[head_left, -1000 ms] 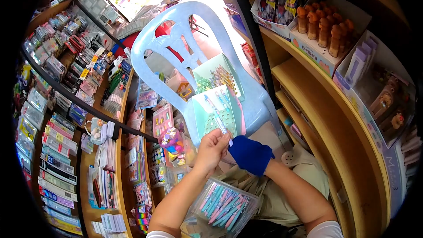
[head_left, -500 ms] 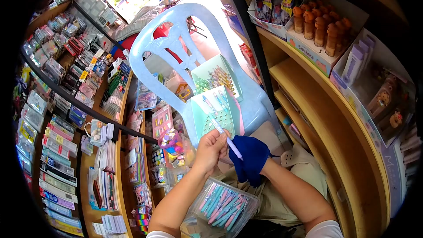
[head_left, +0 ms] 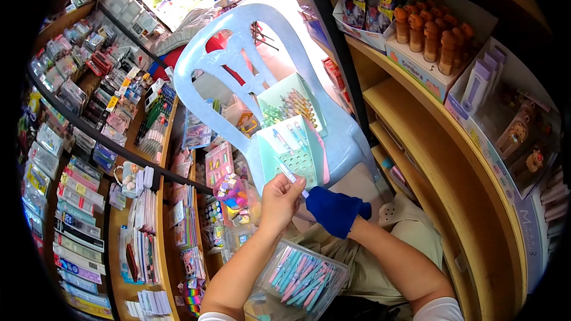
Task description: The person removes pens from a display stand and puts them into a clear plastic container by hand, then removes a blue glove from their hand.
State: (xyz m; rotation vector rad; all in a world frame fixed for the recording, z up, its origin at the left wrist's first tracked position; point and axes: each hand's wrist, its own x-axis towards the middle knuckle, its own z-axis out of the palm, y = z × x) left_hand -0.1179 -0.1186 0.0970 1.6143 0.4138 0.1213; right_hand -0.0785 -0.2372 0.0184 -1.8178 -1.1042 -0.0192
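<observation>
A slim pale lavender pen (head_left: 286, 169) is pinched in my left hand (head_left: 282, 201), slanting up and left from the fingers. My right hand is covered by a dark blue cloth (head_left: 338, 211), which is gathered around the pen's lower end; the fingers beneath are hidden. Just beyond my hands, a mint-green box (head_left: 270, 145) with a few pens in its upper part and a dotted front stands on a light blue plastic chair (head_left: 351, 142). Below my forearms, a clear plastic bin (head_left: 345, 273) holds many pink and blue pens (head_left: 300, 279).
Behind the mint box, another pale green box (head_left: 312, 92) holds pens with gold and green ends. Wooden shelving (head_left: 440, 160) curves along the right, with boxed goods on top. Packed stationery racks (head_left: 83, 220) fill the left. A pink tub (head_left: 231, 190) stands left of my hands.
The blue cloth has moved up the pen towards my left fingers and now covers its lower end, which showed before. My left hand has shifted slightly left.
</observation>
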